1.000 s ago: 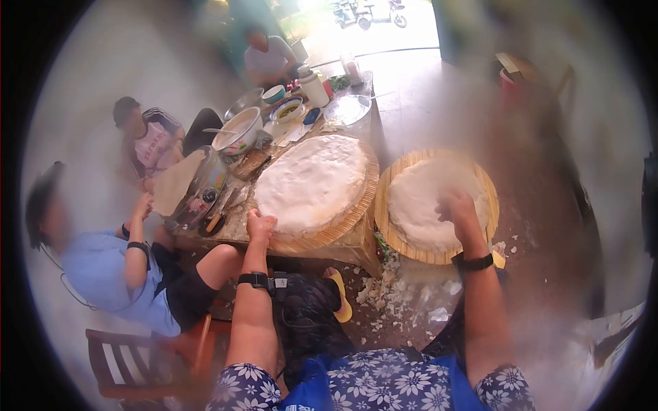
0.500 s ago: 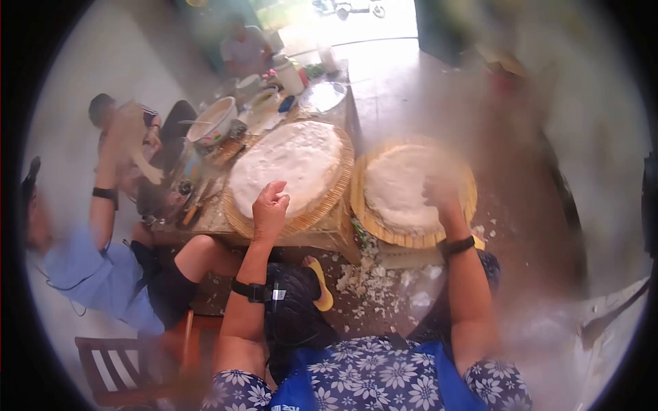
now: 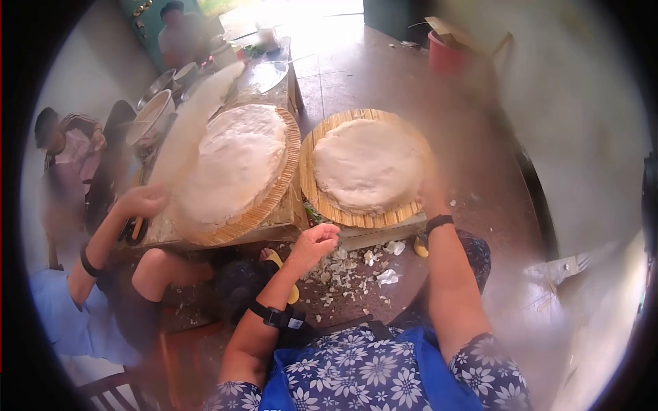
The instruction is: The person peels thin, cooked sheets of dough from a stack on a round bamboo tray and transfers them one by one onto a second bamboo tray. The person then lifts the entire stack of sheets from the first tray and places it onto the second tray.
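A round pale dough-like slab (image 3: 369, 166) lies on a woven round tray (image 3: 319, 198). My left hand (image 3: 315, 245) is just below this tray's near left edge, its fingers curled together; whether they hold anything is hidden. At the tray's right rim is my right hand (image 3: 432, 195), blurred, with its fingers unclear. To the left, a larger woven tray (image 3: 284, 178) carries another pale slab (image 3: 240, 154).
A co-worker's hand (image 3: 142, 202) at the left is by a long pale sheet (image 3: 199, 127) over the left tray. Bowls (image 3: 152, 116) and a silver plate (image 3: 264, 75) stand on the table. White scraps (image 3: 336, 274) litter the floor; a red bucket (image 3: 445, 53) stands farther back.
The view has shifted. My left hand has moved off the left slab toward the right tray's near edge. My right hand is now lower at its right rim. The co-worker's pale sheet has swung over the left tray.
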`<act>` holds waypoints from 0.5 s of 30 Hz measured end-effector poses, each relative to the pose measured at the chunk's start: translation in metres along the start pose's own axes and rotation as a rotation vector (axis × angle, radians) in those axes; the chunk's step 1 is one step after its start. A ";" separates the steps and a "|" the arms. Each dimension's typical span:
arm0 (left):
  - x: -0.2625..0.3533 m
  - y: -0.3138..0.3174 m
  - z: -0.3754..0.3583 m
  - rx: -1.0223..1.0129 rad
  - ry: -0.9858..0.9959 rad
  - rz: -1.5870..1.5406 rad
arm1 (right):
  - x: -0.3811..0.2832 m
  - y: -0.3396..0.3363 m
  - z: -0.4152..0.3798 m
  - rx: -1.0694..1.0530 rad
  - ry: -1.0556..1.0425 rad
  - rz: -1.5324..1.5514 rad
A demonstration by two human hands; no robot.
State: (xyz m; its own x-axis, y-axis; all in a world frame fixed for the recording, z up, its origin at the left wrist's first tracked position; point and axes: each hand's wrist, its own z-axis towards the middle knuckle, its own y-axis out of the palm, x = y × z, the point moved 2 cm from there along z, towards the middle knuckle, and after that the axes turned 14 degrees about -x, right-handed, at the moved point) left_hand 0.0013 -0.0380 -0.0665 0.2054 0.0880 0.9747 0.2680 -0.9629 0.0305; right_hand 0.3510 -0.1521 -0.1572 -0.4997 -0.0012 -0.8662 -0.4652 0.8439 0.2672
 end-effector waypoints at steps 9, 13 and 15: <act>-0.011 0.001 0.011 -0.019 -0.092 -0.025 | 0.012 0.000 0.001 0.088 0.214 -0.253; -0.012 0.002 0.008 -0.067 -0.094 -0.041 | 0.013 0.008 0.001 0.066 0.177 -0.220; -0.011 0.002 0.006 -0.060 -0.091 -0.110 | 0.003 0.013 -0.005 0.080 0.180 -0.248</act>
State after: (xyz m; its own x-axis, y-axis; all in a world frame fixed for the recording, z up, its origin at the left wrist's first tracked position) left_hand 0.0049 -0.0394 -0.0786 0.2629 0.2141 0.9407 0.2379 -0.9593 0.1519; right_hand 0.3403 -0.1438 -0.1541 -0.5027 -0.3013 -0.8103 -0.5340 0.8453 0.0169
